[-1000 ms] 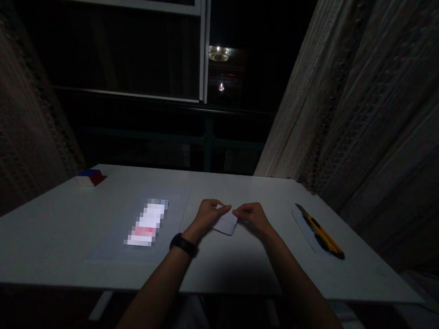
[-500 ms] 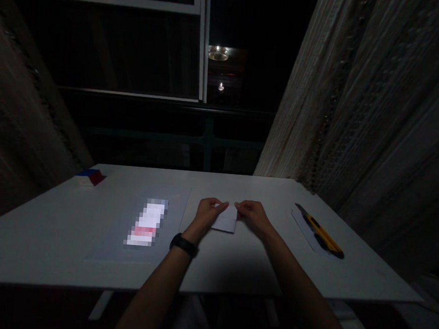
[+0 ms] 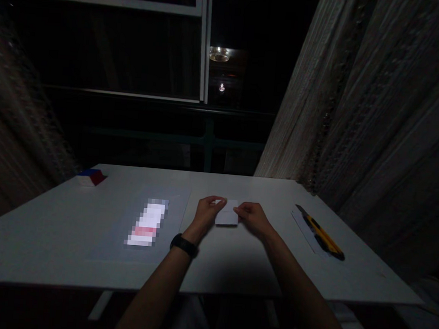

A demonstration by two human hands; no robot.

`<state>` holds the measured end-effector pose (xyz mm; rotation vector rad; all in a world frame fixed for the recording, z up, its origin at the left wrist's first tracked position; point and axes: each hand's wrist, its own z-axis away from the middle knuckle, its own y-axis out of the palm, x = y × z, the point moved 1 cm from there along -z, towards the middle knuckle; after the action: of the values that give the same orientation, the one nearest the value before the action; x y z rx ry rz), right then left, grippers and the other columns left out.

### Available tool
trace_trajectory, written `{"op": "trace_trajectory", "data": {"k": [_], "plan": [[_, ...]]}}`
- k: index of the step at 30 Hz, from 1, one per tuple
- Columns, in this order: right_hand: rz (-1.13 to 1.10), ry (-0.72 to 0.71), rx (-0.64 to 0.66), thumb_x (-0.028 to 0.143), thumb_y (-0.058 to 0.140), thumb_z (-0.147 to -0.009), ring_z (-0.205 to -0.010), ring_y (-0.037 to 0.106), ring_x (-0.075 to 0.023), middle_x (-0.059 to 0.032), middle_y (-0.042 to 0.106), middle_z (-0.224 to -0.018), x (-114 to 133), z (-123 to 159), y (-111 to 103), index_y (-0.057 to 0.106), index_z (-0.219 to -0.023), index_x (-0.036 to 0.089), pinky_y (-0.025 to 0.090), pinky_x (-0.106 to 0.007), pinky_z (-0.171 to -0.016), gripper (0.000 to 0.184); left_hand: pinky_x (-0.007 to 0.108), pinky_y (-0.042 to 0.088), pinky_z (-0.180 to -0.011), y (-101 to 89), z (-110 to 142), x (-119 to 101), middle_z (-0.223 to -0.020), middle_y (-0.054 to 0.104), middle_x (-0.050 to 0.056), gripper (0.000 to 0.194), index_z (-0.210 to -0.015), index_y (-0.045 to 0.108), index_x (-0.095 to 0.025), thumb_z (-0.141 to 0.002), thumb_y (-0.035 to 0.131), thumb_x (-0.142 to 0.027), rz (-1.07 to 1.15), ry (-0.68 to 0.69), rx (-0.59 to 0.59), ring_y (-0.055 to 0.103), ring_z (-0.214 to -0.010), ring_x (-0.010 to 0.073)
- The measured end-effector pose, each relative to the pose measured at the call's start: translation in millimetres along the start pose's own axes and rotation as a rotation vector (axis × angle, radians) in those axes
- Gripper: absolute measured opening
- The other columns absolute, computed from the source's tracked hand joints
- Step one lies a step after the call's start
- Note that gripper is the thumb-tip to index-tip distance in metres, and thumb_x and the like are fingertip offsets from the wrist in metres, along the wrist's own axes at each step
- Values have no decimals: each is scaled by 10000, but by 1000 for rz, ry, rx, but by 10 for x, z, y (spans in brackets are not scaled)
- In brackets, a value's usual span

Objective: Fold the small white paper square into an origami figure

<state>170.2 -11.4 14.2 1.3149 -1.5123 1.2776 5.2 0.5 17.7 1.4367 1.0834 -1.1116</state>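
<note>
A small white piece of folded paper (image 3: 228, 213) sits between my two hands near the middle of the white table (image 3: 234, 267). My left hand (image 3: 207, 211), with a black watch on the wrist, pinches the paper's left edge with fingers curled. On the other side, my right hand (image 3: 251, 218) grips the right edge, fingers closed on it. The paper looks nearly flat against the tabletop.
A yellow and black utility knife (image 3: 322, 234) lies on a paper strip at the right. A large sheet with a bright blurred patch (image 3: 147, 222) lies to the left. A red and blue block (image 3: 90, 176) sits at the far left corner. Curtains hang on both sides; a dark window is ahead.
The paper has turned from a tilted position to lie squarer and flatter between my hands. Both hands stayed in place, fingers shifting slightly.
</note>
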Motion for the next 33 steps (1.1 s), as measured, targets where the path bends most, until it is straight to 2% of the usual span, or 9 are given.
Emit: {"op": "trace_trajectory", "data": {"k": [4,12,17,19,24,26,29,31,33], "plan": [[-11,18,-109,505,659,-597,-457,476,-110,1,539,-467,-41,-42,-39,555,-533,149,353,-241,-464,377,241,453,-527,19,20,-28,-639,655,62,536,-1021,582,-76,-551,763,-261,40,-40,32,600,-543,152],[-148,85,-65,505,713,-540,-476,518,-122,-9,564,-501,41,-4,-9,565,-563,141,414,-260,-489,393,226,442,-553,-28,-51,39,-665,657,75,448,-994,599,-49,-638,708,-297,15,47,-41,594,-579,137],[-178,108,-14,502,725,-525,-481,544,-133,-21,579,-502,58,4,6,563,-545,136,436,-268,-496,401,229,448,-552,-15,-42,15,-650,657,70,446,-995,605,-58,-653,694,-329,-21,54,-39,595,-570,138],[-172,100,-22,502,727,-520,-468,537,-129,-17,572,-486,65,6,12,555,-529,138,431,-264,-484,403,233,457,-553,-2,-18,-8,-655,661,68,490,-1024,590,-66,-624,719,-319,-25,43,-36,602,-569,142],[-190,88,-21,475,736,-517,-472,533,-126,-3,562,-483,74,22,31,545,-533,146,436,-266,-489,380,246,478,-555,26,59,-74,-676,673,66,587,-1053,565,-84,-524,778,-220,-5,15,66,619,-583,160],[-220,84,18,441,744,-519,-513,561,-143,-12,591,-534,65,30,34,559,-578,146,450,-280,-518,353,248,480,-555,28,86,-98,-673,674,63,585,-1064,561,-87,-529,769,-200,4,7,81,619,-582,160],[-261,48,65,355,758,-515,-577,591,-164,-11,628,-626,48,32,20,600,-794,155,451,-287,-551,378,250,476,-550,26,108,-117,-654,670,57,614,-1090,552,-87,-521,765,-176,3,-6,109,612,-562,155],[-244,14,76,301,749,-527,-569,583,-158,16,609,-602,41,26,-1,581,-927,165,435,-275,-544,455,250,471,-547,24,106,-116,-655,668,60,626,-1100,549,-86,-520,767,-177,0,-10,132,612,-562,156],[-182,-20,77,271,724,-554,-520,545,-133,55,545,-524,40,20,-27,569,-969,163,406,-251,-518,456,248,466,-542,20,94,-104,-658,667,65,632,-1105,550,-83,-521,769,-185,-7,-20,147,614,-568,158]]}}
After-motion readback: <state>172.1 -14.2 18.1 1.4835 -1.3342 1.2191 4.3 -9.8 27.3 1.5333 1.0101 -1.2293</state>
